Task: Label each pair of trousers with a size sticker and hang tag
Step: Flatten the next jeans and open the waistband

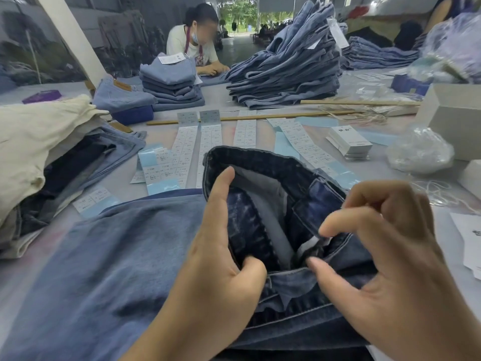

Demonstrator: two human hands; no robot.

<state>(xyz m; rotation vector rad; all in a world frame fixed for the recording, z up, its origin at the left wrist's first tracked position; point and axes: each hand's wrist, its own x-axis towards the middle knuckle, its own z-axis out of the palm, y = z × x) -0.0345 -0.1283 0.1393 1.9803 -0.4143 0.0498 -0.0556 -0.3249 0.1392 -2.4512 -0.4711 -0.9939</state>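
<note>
A: What's round me?
B: Worktop (pixel 338 82) w/ tall jeans stack (pixel 286 74), sticker strips (pixel 210 136), tag pack (pixel 348 143).
A: Trousers (pixel 273 194) centre, waistband held open: left hand (pixel 221 256) grips rim, right hand (pixel 385 246) pinches inner label.

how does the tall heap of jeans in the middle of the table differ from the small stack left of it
The tall heap is loose and slumped, its layers splayed and sloping; the small stack is squarely folded and level. The heap holds far more pairs and rises much higher than the stack. A white tag lies flat on top of the stack, while the heap's tags stick out near its top right. Both are light blue denim and lie on the same grey table.
</note>
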